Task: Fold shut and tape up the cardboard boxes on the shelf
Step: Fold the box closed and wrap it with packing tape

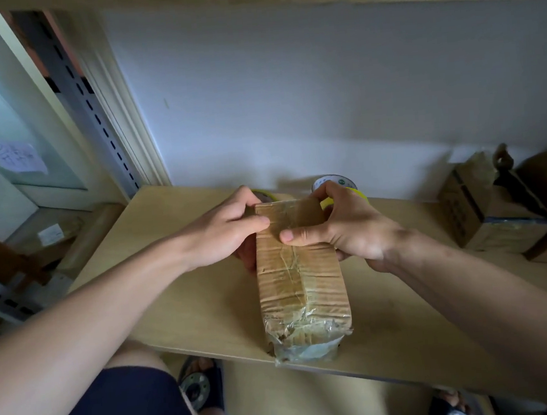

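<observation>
A long narrow cardboard box (300, 281) lies on the wooden shelf (179, 281), its near end wrapped in crumpled clear tape and jutting past the shelf's front edge. My left hand (226, 229) grips the box's far left corner, thumb on top, fingers curled round its far end. My right hand (340, 226) holds the far right side, thumb pressed across the top face, fingers wrapped over the far end. A tape roll with a yellow rim (346, 186) stands behind my right hand, partly hidden. Another roll (262, 195) peeks out behind my left hand.
A second cardboard box (491, 218) with a dark tool (511, 180) resting on it sits at the shelf's right end. A grey wall backs the shelf and another board hangs overhead. A slotted metal upright (99, 123) stands at the left. My feet in sandals show below.
</observation>
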The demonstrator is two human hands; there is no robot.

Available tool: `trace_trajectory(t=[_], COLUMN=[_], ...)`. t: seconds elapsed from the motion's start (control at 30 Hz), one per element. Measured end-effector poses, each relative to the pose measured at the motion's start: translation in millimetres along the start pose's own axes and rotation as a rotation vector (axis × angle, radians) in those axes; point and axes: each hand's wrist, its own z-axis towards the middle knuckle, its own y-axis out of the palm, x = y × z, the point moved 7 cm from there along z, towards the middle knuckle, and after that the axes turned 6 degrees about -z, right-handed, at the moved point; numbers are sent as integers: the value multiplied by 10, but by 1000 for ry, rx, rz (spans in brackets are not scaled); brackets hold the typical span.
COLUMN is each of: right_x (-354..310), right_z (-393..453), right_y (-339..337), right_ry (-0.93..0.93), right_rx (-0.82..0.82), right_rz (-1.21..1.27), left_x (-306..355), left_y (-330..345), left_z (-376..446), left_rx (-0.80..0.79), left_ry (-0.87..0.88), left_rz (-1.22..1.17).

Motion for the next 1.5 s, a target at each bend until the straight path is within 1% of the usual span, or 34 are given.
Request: trace_trajectory(t=[0.1,0.2,0.3,0.47,0.57,0.67,0.77,0.83,0.9,1.0,1.13,1.33,1.4,1.5], right_x=[6,20,52,76,96,83,80,79,89,96,83,41,19,-7], right_z=[21,60,106,106,98,72,34,27,30,18,9,-64,-100,-163], right_y=[8,7,-9,-26,-52,-82,-140,-191,-230,-235,-180,-157,-146,-115], right_ry=[-24,-52,-63,-122,-147,-187,-188,-184,-179,-170,-120,-77,-78,-119], right_rx=[38,120,186,249,331,410,490,525,551,523,369,202,177,161], right_rz=[49,93,136,246,251,221,177,132,80,48,53,108,52,-107], left_x=[16,-19,7,27,75,96,97,109,117,84,56,56,34,-23], left_y=[-13,-33,-14,28,68,68,85,109,119,118,100,117,114,92], left_z=[18,-10,-52,-87,-101,-96,-84,-66,-41,1,10,28,40,55], left_rx=[17,19,7,-16,-11,46,98,152,237,313,381,351,359,377], left_ry=[33,55,118,207,238,245,227,227,221,193,196,215,199,163], left_rz=[45,-13,-4,-106,-146,-194,-223,-183,-89,-28,-32,-52,-60,-73])
